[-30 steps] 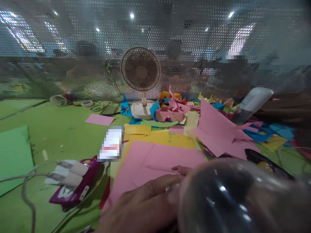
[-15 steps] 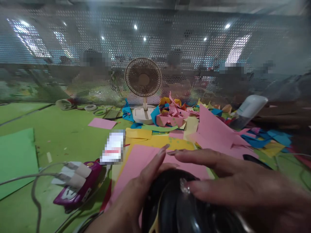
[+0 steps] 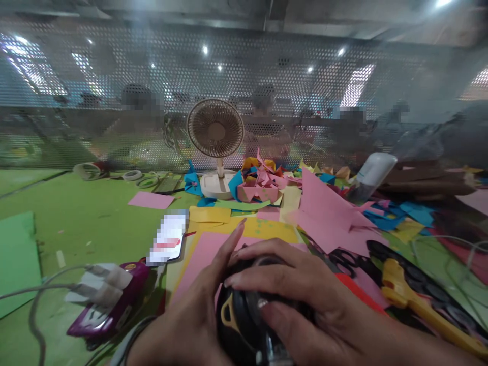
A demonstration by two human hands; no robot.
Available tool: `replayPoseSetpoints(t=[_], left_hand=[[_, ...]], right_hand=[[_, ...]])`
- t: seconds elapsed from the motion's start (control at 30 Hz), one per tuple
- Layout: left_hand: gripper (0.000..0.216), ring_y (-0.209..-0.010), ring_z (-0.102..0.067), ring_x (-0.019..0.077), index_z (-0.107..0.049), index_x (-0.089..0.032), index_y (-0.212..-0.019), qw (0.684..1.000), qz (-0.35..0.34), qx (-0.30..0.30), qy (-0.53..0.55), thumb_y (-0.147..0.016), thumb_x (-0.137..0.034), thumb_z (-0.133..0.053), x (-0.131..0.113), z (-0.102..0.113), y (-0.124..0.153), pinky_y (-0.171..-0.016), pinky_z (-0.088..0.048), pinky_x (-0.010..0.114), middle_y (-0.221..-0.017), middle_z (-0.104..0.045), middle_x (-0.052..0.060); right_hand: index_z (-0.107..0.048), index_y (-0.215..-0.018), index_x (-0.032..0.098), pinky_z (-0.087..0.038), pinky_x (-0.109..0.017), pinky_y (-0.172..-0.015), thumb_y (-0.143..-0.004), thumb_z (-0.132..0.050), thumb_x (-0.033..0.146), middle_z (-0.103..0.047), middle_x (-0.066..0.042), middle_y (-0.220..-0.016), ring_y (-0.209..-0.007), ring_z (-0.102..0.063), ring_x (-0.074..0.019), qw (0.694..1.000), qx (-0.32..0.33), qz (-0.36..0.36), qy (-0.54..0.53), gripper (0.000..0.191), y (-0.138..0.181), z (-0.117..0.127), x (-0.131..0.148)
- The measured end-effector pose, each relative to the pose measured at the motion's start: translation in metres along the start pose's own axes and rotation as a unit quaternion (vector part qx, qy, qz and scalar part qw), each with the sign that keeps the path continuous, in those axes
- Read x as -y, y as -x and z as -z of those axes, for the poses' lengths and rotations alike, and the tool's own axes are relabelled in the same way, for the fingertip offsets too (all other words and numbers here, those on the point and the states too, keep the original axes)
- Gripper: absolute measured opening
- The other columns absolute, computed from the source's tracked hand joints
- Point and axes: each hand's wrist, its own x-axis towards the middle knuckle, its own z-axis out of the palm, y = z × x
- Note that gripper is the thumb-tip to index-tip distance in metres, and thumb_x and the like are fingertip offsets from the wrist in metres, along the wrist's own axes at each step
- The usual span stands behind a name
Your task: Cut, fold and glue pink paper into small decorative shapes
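Observation:
Both my hands are at the bottom centre around a black round bottle top with a yellow loop on its side. My left hand cups its left side with the index finger stretched forward. My right hand lies over the top with its fingers curled on the lid. Under them lies a pink paper sheet on a yellow sheet.
A small fan stands at the back before a perforated screen, with a heap of folded coloured paper beside it. A purple power strip with white plugs lies left. Black scissors and a yellow tool lie right. A phone lies centre-left.
A clear bottle that filled the lower right a second ago has come down. My right hand has come in and closed over its black top, and my left hand now cups its side.

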Motion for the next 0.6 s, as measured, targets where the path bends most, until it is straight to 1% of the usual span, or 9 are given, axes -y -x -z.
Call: replayPoseSetpoints(t=[0.13, 0.2, 0.27, 0.3, 0.33, 0.4, 0.47, 0.53, 0.6], left_hand=[[0.134, -0.133, -0.024, 0.0369, 0.005, -0.029, -0.144, 1.0, 0.003, 0.024, -0.009, -0.045, -0.044, -0.084, 0.003, 0.007, -0.001, -0.11, -0.016, 0.051, -0.147, -0.026, 0.008], [0.136, -0.133, -0.023, 0.0374, 0.005, -0.028, -0.145, 0.999, 0.014, 0.037, -0.011, -0.043, -0.043, -0.084, 0.003, 0.009, -0.001, -0.109, -0.017, 0.051, -0.146, -0.026, 0.009], [0.137, -0.133, -0.022, 0.0378, 0.008, -0.028, -0.144, 0.999, 0.027, 0.037, -0.014, -0.045, -0.043, -0.084, 0.002, 0.011, -0.001, -0.109, -0.018, 0.052, -0.147, -0.025, 0.009], [0.137, -0.133, -0.021, 0.038, 0.01, -0.028, -0.144, 0.999, 0.031, 0.034, -0.015, -0.045, -0.043, -0.084, 0.001, 0.011, 0.0, -0.108, -0.019, 0.052, -0.147, -0.024, 0.01], [0.138, -0.133, -0.021, 0.0381, 0.012, -0.028, -0.143, 0.999, 0.033, 0.031, -0.015, -0.046, -0.043, -0.084, 0.001, 0.011, 0.0, -0.108, -0.02, 0.052, -0.148, -0.022, 0.01], [0.139, -0.133, -0.024, 0.0378, 0.016, -0.03, -0.142, 0.999, 0.032, 0.027, -0.015, -0.046, -0.043, -0.084, 0.0, 0.012, 0.0, -0.107, -0.022, 0.051, -0.149, -0.021, 0.011], [0.139, -0.132, -0.027, 0.0375, 0.017, -0.031, -0.141, 0.999, 0.029, 0.026, -0.017, -0.047, -0.042, -0.084, -0.001, 0.011, 0.002, -0.107, -0.024, 0.051, -0.149, -0.02, 0.011], [0.136, -0.131, -0.029, 0.0371, 0.019, -0.032, -0.141, 0.999, 0.032, 0.022, -0.015, -0.051, -0.042, -0.083, -0.002, 0.009, 0.004, -0.107, -0.024, 0.051, -0.149, -0.021, 0.011], [0.132, -0.13, -0.031, 0.0362, 0.021, -0.032, -0.14, 0.999, 0.037, 0.016, -0.008, -0.057, -0.041, -0.08, -0.003, 0.007, 0.006, -0.106, -0.025, 0.051, -0.149, -0.021, 0.012]], right_hand=[[-0.057, -0.115, 0.027, -0.044, -0.031, -0.095, -0.085, -0.052, 0.023, -0.058, -0.004, -0.119, -0.112, -0.052, -0.0175, 1.0, 0.021, 0.012, 0.01, 0.032, -0.004, -0.006, -0.004], [-0.054, -0.119, 0.025, -0.042, -0.033, -0.097, -0.086, -0.049, 0.025, -0.057, -0.005, -0.121, -0.114, -0.05, -0.0179, 0.999, 0.023, 0.034, 0.005, 0.033, -0.005, -0.01, -0.007], [-0.047, -0.125, 0.025, -0.04, -0.036, -0.099, -0.086, -0.05, 0.03, -0.054, -0.007, -0.124, -0.117, -0.048, -0.0194, 0.999, 0.014, 0.046, -0.01, 0.04, -0.005, -0.012, -0.01], [-0.043, -0.13, 0.026, -0.039, -0.038, -0.099, -0.084, -0.053, 0.034, -0.053, -0.008, -0.127, -0.118, -0.048, -0.0209, 0.999, 0.011, 0.033, -0.018, 0.048, -0.004, -0.012, -0.01], [-0.037, -0.134, 0.026, -0.04, -0.039, -0.098, -0.081, -0.058, 0.04, -0.051, -0.009, -0.129, -0.119, -0.047, -0.0228, 1.0, 0.01, 0.005, -0.026, 0.059, -0.003, -0.011, -0.011], [-0.025, -0.14, 0.026, -0.043, -0.041, -0.095, -0.071, -0.068, 0.048, -0.047, -0.01, -0.133, -0.119, -0.047, -0.0264, 0.996, 0.015, -0.074, -0.045, 0.084, 0.0, -0.01, -0.01], [-0.016, -0.144, 0.026, -0.043, -0.044, -0.095, -0.064, -0.073, 0.05, -0.043, -0.012, -0.137, -0.12, -0.046, -0.0295, 0.99, 0.029, -0.13, -0.052, 0.1, 0.006, -0.011, -0.011], [-0.009, -0.145, 0.025, -0.039, -0.047, -0.099, -0.062, -0.075, 0.046, -0.041, -0.014, -0.139, -0.123, -0.043, -0.0323, 0.99, 0.027, -0.135, -0.031, 0.109, 0.012, -0.016, -0.017], [-0.004, -0.146, 0.021, -0.036, -0.05, -0.101, -0.059, -0.076, 0.042, -0.039, -0.016, -0.139, -0.124, -0.041, -0.0348, 0.992, 0.001, -0.129, 0.0, 0.115, 0.016, -0.026, -0.025]])
